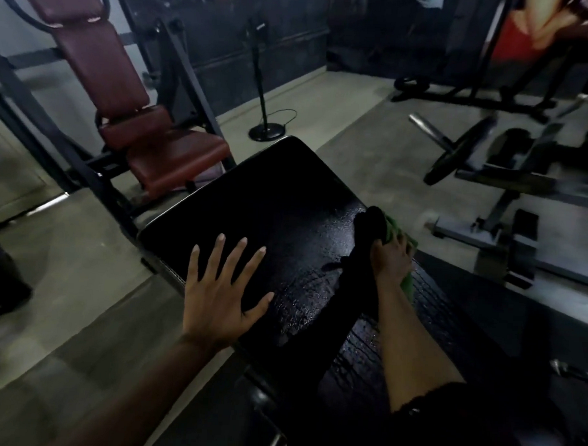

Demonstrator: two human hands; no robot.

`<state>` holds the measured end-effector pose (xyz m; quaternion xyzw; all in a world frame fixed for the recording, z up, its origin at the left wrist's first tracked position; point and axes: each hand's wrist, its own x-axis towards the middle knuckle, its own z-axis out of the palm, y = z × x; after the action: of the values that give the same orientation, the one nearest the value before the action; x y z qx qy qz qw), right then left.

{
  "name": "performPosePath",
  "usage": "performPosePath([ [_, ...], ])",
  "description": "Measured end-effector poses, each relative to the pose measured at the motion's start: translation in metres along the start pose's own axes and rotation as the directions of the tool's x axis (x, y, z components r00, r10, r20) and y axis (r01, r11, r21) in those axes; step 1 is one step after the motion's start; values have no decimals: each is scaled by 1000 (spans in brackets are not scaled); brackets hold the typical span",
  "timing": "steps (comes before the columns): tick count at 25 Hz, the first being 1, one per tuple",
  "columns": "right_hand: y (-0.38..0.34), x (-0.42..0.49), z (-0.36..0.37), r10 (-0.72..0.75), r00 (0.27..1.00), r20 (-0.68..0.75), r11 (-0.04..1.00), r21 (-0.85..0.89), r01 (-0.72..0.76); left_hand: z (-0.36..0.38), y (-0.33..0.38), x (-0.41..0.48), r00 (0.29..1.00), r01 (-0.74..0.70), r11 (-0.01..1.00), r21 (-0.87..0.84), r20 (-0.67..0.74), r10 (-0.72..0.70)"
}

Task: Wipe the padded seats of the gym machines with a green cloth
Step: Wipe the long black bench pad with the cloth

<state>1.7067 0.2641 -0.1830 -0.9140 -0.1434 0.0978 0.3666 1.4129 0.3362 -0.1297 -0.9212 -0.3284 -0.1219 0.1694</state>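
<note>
A black padded seat (pixel 273 201) fills the middle of the head view, its surface shiny and wet near the right side. My left hand (pixel 220 287) lies flat on its near left edge with the fingers spread. My right hand (pixel 392 257) grips a green cloth (pixel 406 281) and presses it against the seat's right edge. The cloth shows only as green patches above and below the hand, beside a dark shadow on the pad.
A maroon padded bench (pixel 161 153) with an upright backrest stands at the left on a black frame. A fan stand (pixel 266 130) rises behind the seat. A weight plate on a bar (pixel 457 152) and grey machine frames lie at the right. Concrete floor surrounds everything.
</note>
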Motion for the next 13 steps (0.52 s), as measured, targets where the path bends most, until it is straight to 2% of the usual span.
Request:
performPosePath([
  [2,-11,-19,-2,102,995,-2,994,24,-102,-3,0,0,1000,-8,1000,-8,12,8],
  [3,-29,-37,-1,78,997,15,996,38,-78,-5,1,1,1000,-9,1000,-14,21,10],
  [5,-71,-96,10,-112,989,95,992,75,105,-13,0,-1,1000,-11,996,-90,14,12],
  [6,-85,-136,20,-231,966,118,972,77,223,-18,-3,-4,1000,-16,984,-180,-10,15],
  [8,-93,-213,34,-429,902,51,903,11,429,-28,-15,-9,997,-57,925,-376,-60,37],
  [9,-89,-236,37,-443,897,7,897,5,443,-32,-23,-11,994,-98,910,-402,-82,71],
  [11,-69,-244,36,-403,915,19,915,17,403,-36,-35,-7,978,-205,934,-293,-85,188],
  [13,-39,-229,28,-314,949,27,949,22,313,-36,-38,5,947,-315,937,-150,21,321],
])
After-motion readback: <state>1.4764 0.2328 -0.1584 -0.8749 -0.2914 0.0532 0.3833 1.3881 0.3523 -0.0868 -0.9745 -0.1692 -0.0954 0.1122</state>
